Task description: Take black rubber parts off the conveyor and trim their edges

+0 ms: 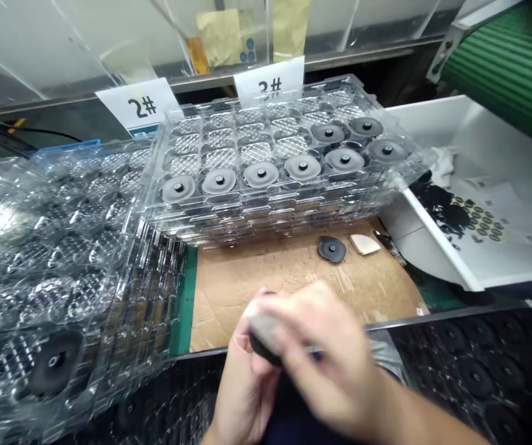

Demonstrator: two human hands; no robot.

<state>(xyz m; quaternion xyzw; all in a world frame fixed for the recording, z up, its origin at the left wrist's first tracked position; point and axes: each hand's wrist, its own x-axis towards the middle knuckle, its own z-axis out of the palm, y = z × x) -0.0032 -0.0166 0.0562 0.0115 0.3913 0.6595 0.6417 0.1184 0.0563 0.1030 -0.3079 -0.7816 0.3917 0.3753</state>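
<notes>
Low in the middle of the view, my left hand [246, 377] is closed around a dark grey disc-like part [262, 352], held tilted above the front edge of the bench. Over it, my right hand [328, 352] is closed and smeared by motion, its fingers against the part. A pale grey patch [266, 326] shows under the right fingers; whether it is a pad or the part's own face I cannot tell. Beyond the hands, a similar dark disc with a central stud [332, 249] lies on the cardboard [233, 278], beside a cream-coloured wedge-shaped pad [364, 244].
Stacked clear plastic trays [256, 201] stand behind the cardboard, with several discs in the top one. More clear trays [122, 272] rise on the left. A white bin [437, 238] with scraps is at right, below a green ribbed roll [511, 68]. Filled dark trays [479, 364] sit lower right.
</notes>
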